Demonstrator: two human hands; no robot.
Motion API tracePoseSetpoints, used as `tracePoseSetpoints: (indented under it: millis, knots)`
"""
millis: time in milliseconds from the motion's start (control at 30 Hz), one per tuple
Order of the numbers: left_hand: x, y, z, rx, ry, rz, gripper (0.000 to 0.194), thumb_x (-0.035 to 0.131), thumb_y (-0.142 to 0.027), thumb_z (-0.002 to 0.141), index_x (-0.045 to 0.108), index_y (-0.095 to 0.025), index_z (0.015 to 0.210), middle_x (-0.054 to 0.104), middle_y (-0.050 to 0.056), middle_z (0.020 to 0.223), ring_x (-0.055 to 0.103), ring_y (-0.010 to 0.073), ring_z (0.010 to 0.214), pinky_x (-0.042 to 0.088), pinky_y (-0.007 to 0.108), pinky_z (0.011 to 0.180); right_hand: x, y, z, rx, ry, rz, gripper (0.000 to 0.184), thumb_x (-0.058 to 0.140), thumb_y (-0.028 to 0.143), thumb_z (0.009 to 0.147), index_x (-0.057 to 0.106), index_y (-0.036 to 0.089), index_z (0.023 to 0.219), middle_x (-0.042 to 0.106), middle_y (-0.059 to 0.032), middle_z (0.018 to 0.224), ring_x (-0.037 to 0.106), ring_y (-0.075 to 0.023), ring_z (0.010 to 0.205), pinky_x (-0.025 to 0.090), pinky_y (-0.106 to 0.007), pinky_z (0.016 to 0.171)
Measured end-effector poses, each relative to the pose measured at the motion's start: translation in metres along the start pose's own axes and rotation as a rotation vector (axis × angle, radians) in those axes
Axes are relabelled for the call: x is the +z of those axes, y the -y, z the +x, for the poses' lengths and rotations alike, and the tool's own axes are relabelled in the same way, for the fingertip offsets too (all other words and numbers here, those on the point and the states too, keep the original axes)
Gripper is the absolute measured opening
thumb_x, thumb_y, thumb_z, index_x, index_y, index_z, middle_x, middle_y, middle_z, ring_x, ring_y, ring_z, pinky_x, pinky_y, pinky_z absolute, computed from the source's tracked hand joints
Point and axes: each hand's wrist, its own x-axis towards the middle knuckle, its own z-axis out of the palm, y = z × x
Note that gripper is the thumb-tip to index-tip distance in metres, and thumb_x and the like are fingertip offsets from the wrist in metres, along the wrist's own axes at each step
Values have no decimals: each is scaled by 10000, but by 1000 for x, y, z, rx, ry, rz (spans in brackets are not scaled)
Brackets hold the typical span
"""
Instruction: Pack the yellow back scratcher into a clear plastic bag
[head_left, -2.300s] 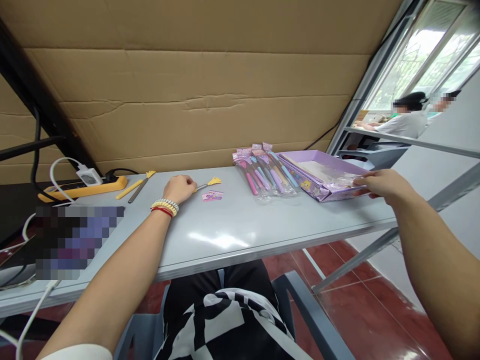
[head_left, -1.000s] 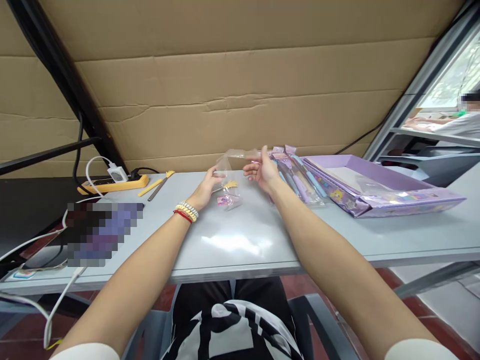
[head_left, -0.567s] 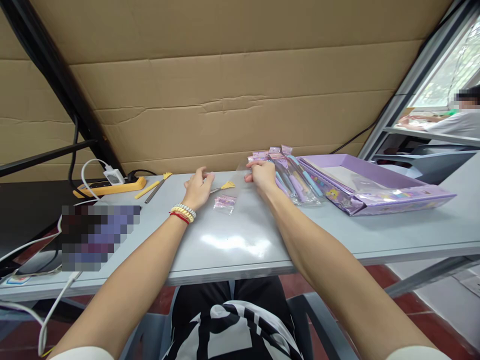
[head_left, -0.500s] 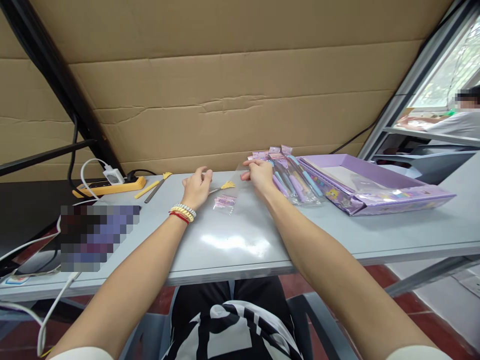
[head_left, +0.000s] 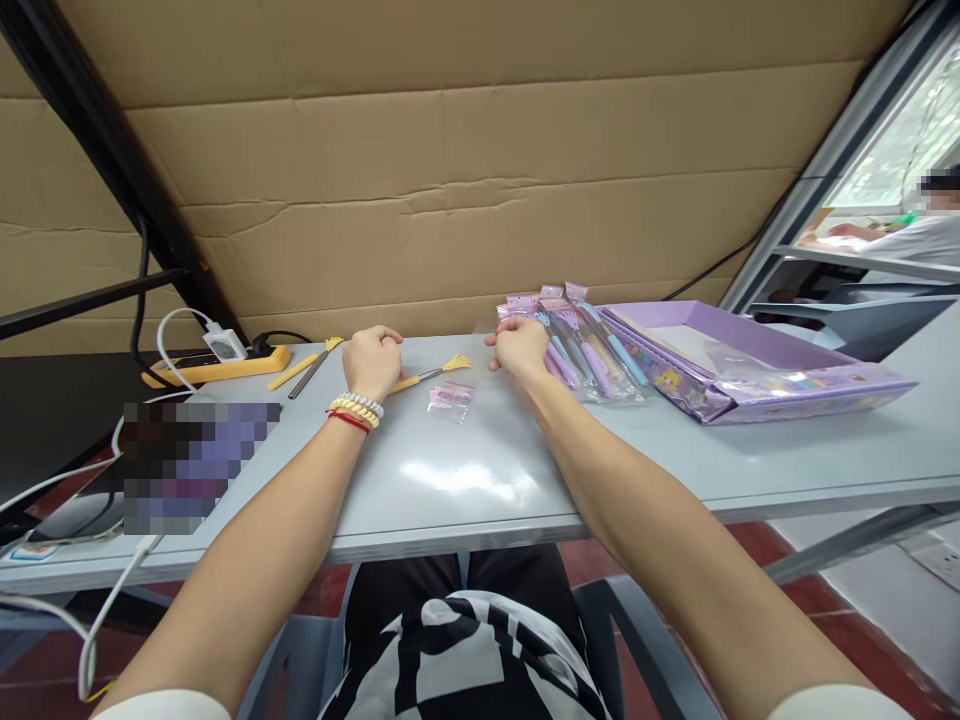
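My left hand (head_left: 373, 362) is closed with curled fingers over the table; what they hold, if anything, is hidden. Beside its heel lies a yellow back scratcher (head_left: 431, 375) with a metal shaft and a hand-shaped head, its handle end partly hidden by that hand. My right hand (head_left: 520, 347) is closed, thumb and fingers pinching a clear plastic bag (head_left: 484, 350), whose outline is hard to see. A pink-printed piece of clear packaging (head_left: 451, 396) lies in front of the scratcher's head. Several packaged back scratchers (head_left: 589, 350), purple, blue and grey, lie right of my right hand.
A purple open box (head_left: 750, 350) stands at the right. At the left lie another yellow scratcher (head_left: 294, 372), a grey one (head_left: 311, 370), a yellow power strip (head_left: 217, 372) and white cables. Cardboard (head_left: 480, 220) walls the back. Another person (head_left: 926, 240) sits at far right.
My left hand has moved left and its fingers have curled in, baring the yellow handle of the scratcher. My right hand keeps its place, with its fingers more curled.
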Motion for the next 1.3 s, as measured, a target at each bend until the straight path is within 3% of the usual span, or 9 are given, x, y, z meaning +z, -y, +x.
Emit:
tracePoseSetpoints:
  millis: [100, 167, 233, 367, 533, 867, 1067, 1167, 1300]
  knots:
    - [1, -4, -3, 54, 23, -204, 229, 459, -218, 715, 678, -178, 772, 589, 16, 443, 650, 203, 571, 518, 331, 714, 0, 3, 0, -26, 9, 71, 221, 435, -33, 676, 505, 159, 760, 641, 18, 694, 468, -95, 292, 336, -204, 305]
    - [-1, -10, -7, 11, 187, -466, 215, 525, -236, 665, 641, -160, 829, 656, 33, 558, 638, 190, 548, 525, 320, 638, 1, 3, -2, -55, 144, 165, 203, 462, -13, 704, 511, 154, 808, 648, 8, 721, 517, -95, 352, 381, -193, 347]
    - [-7, -19, -12, -53, 460, -753, 301, 560, -257, 618, 606, -154, 897, 700, 60, 677, 632, 191, 522, 514, 312, 543, 3, 1, -6, -80, 449, 256, 192, 576, 62, 732, 539, 145, 901, 668, -19, 789, 612, -128, 497, 451, -197, 415]
    - [-20, -30, -22, -129, 928, -1030, 426, 494, -334, 603, 599, -158, 976, 694, 89, 677, 575, 216, 406, 441, 315, 378, 8, -4, -18, -111, 1219, 335, 537, 827, 275, 644, 554, 141, 1086, 685, -69, 902, 681, -223, 815, 558, -273, 617]
    - [-16, -24, -23, -178, 1233, -974, 627, 429, -487, 631, 604, -132, 1117, 672, 129, 600, 412, 165, 258, 392, 316, 314, 20, -5, -33, -184, 1593, 298, 419, 849, 380, 643, 600, 104, 837, 684, -118, 909, 680, -245, 865, 568, -384, 810]
    - [-11, -22, -22, -147, 1325, -1053, 794, 397, -586, 628, 563, -89, 1225, 689, 176, 618, 469, 208, 276, 347, 288, 275, 22, -1, -48, -94, 1545, 370, 486, 846, 466, 607, 563, 113, 785, 690, -87, 809, 679, -239, 836, 575, -403, 803]
    - [-5, -14, -16, -50, 1494, -1090, 793, 335, -502, 731, 453, 12, 1323, 670, 174, 560, 486, 246, 272, 434, 367, 317, 21, 0, -45, -234, 1460, 302, 359, 794, 403, 651, 632, 97, 748, 684, -85, 775, 681, -214, 770, 600, -349, 797]
    - [-2, -14, -17, -18, 1470, -1132, 705, 264, -436, 797, 476, 0, 1309, 662, 141, 532, 349, 181, 175, 431, 371, 295, 25, -6, -41, -279, 1384, 320, 292, 795, 326, 635, 620, 104, 708, 655, -45, 653, 669, -188, 685, 606, -324, 762]
    - [-3, -19, -22, -40, 1326, -1082, 659, 231, -407, 820, 548, 6, 1224, 607, 116, 443, 418, 223, 215, 395, 351, 248, 29, -8, -45, -284, 1328, 353, 309, 823, 320, 587, 597, 134, 689, 627, -6, 583, 633, -161, 569, 612, -318, 683]
